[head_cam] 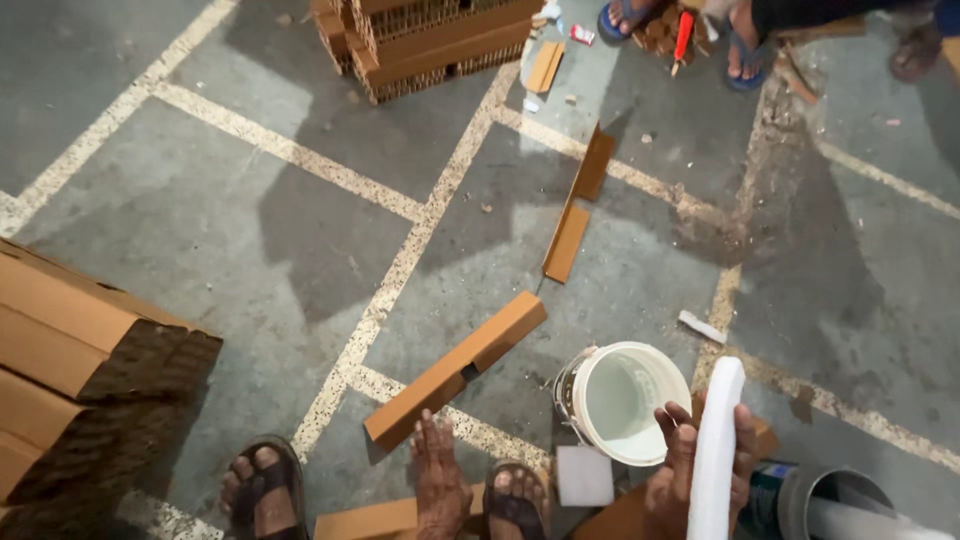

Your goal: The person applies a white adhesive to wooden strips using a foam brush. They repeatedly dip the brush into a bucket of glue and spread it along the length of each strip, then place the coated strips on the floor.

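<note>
The white foam strip (713, 450) stands upright in our right hand (690, 475), which is closed around it just beside the white bucket (622, 400). Our left hand (438, 478) is open, fingers spread flat, reaching toward the long brick slab (458, 368) on the floor (250, 220) without gripping it. We judge the work to be early: other slabs (568, 240) lie loose, and the brick stacks (90, 360) look untouched. A small red-and-white packet (582, 34) lies far off by another person's sandalled feet (622, 18).

It looks like a building yard: bare concrete floor (250, 230) with painted lines, stacked hollow clay bricks (430, 40) at the far side.
</note>
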